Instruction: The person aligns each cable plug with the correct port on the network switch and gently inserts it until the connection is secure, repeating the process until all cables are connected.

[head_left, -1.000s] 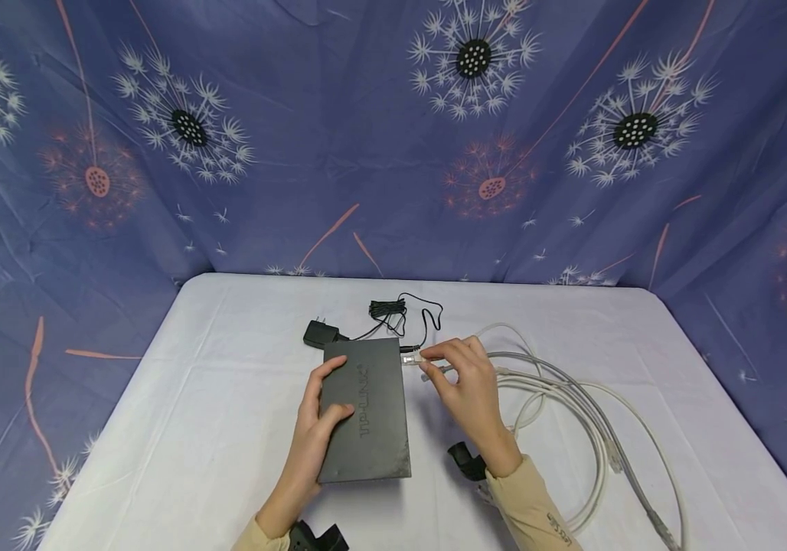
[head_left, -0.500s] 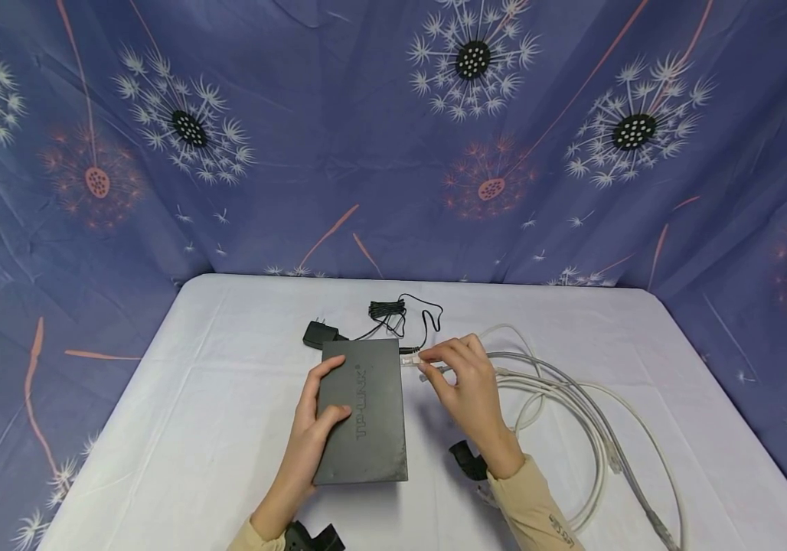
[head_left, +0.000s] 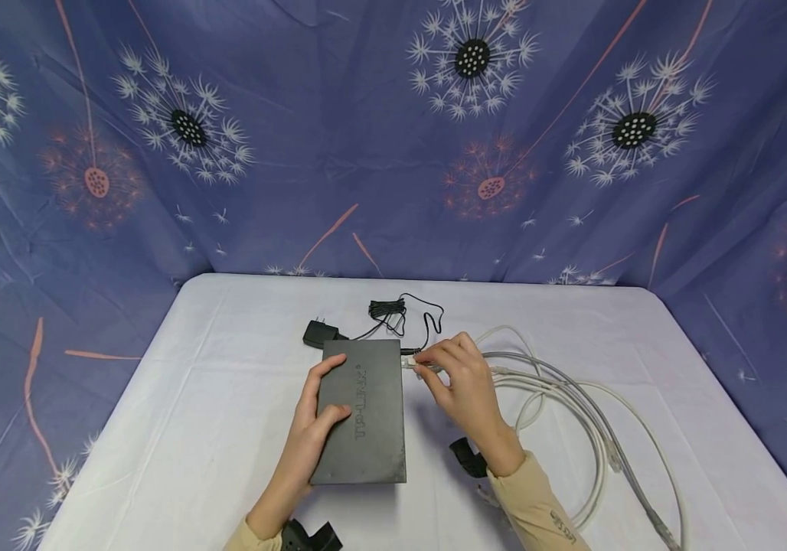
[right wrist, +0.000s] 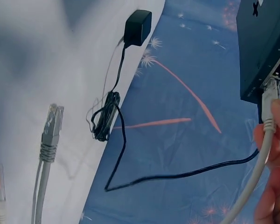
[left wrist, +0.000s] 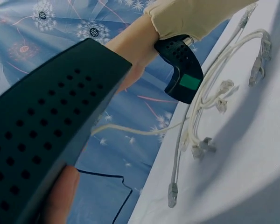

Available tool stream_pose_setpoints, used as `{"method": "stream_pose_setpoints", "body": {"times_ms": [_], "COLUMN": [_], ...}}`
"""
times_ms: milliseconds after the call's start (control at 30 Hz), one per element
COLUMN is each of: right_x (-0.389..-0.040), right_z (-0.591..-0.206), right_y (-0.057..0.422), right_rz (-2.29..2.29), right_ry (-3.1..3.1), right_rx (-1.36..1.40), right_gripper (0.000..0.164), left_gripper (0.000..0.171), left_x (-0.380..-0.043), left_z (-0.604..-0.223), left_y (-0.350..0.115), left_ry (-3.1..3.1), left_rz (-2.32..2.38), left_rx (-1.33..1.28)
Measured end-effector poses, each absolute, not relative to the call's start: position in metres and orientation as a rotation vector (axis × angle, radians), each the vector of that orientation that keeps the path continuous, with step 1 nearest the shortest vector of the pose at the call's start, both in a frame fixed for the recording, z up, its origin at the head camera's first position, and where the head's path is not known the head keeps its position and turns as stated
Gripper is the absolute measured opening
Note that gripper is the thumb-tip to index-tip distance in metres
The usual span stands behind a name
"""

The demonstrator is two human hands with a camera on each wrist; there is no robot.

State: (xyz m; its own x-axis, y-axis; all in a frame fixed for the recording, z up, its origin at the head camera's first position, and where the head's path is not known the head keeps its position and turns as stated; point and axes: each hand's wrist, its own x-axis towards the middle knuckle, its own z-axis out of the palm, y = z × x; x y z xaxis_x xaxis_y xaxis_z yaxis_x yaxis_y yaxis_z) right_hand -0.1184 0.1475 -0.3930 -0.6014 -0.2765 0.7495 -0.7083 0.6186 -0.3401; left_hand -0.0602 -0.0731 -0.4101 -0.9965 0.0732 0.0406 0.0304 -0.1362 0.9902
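My left hand (head_left: 307,436) grips a dark grey TP-LINK network switch (head_left: 373,451), thumb on its top face and fingers round its left edge. A fingertip (left wrist: 64,191) curls against the perforated casing in the left wrist view. At the switch's right side, my right hand (head_left: 465,394) pinches the clear-tipped plug of a white Ethernet cable (right wrist: 257,170). In the right wrist view the plug (right wrist: 269,105) points into the row of ports, its tip right at a port opening. Beside it, a thin black power lead (right wrist: 177,176) runs up to the switch.
A black power adapter (head_left: 321,334) and its bundled cord (head_left: 386,308) lie behind the switch on the white tabletop (head_left: 200,428). Coiled white and grey Ethernet cables (head_left: 596,459) spread to the right. A loose grey plug (right wrist: 51,126) lies near the cord. A patterned blue curtain (head_left: 338,138) hangs behind.
My right hand has moved slightly left with the plug, closer to the switch. The switch has shifted slightly left in my left hand's grip.
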Motion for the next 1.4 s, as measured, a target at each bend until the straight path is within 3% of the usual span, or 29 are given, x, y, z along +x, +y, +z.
{"method": "stream_pose_setpoints", "body": {"times_ms": [1033,1400], "right_x": [-0.127,-0.128], "right_z": [-0.396,-0.398], "right_y": [0.132,0.134], "right_rz": [0.999,0.986], "right_ry": [-1.982,-1.993], "right_rx": [0.755,0.758], "right_gripper": [0.020,0.015], "left_gripper": [0.064,0.065], "left_x": [-0.064,-0.066], "left_z": [-0.394,-0.398], "left_y": [-0.078,-0.075], "left_ry": [2.090,2.098], "left_rz": [2.177,2.216], "left_rx": [0.189,0.163]}}
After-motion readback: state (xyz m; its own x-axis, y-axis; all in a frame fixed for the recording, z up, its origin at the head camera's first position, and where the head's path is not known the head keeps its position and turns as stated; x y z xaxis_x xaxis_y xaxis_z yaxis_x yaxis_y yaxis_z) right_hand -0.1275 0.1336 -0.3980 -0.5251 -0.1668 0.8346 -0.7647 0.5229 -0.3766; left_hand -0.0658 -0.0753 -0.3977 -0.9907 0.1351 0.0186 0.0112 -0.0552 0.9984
